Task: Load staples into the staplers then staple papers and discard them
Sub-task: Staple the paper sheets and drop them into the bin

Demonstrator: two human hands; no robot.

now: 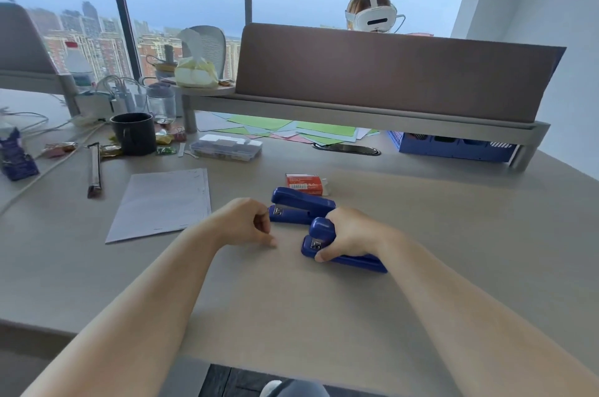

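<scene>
Two blue staplers lie on the desk. My right hand point(348, 234) grips the nearer stapler point(321, 236), thumb against its base and fingers over the top. The farther stapler point(301, 207) rests just behind it, untouched. My left hand point(248, 222) rests on the desk just left of both staplers, its fingers curled in and holding nothing that I can see. An orange staple box point(304, 184) sits behind the staplers. A stack of white papers point(163, 202) lies flat to the left.
A black mug point(133, 134), a clear parts box point(227, 147), snack wrappers and cables crowd the back left. Coloured paper sheets point(291, 132) and a blue basket point(453, 145) sit under the divider shelf. A person wearing a headset sits behind the divider point(389, 72).
</scene>
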